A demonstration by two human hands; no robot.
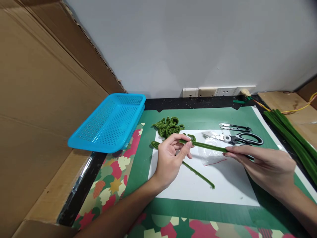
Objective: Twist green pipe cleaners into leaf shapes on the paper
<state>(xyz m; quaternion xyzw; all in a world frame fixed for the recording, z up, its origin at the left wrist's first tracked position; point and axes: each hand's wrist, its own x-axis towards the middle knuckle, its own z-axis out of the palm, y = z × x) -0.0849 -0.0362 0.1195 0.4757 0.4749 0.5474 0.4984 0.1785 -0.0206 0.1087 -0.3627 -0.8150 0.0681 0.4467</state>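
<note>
Between my two hands runs a green pipe cleaner (pixel 210 146), held level above a white sheet of paper (pixel 198 188); it looks doubled along its length. My left hand (pixel 173 155) pinches it at one end, thumb against fingers. At the other end, my right hand (pixel 262 163) grips it between thumb and fingertips. Below my left hand, another green stem (pixel 199 174) slants over the paper, partly hidden by the hand. A looped green end (pixel 155 144) shows left of that hand. Behind it lies a pile of curled green pipe cleaners (pixel 169 126).
Black-handled scissors (pixel 244 138) and small thread snips (pixel 235 127) lie right of centre, by a clear plastic bag (pixel 213 152). A blue basket (pixel 109 122) stands left, near a cardboard wall (pixel 37 82). Long green pipe cleaners (pixel 292 138) lie far right. Sockets (pixel 225 91) line the wall.
</note>
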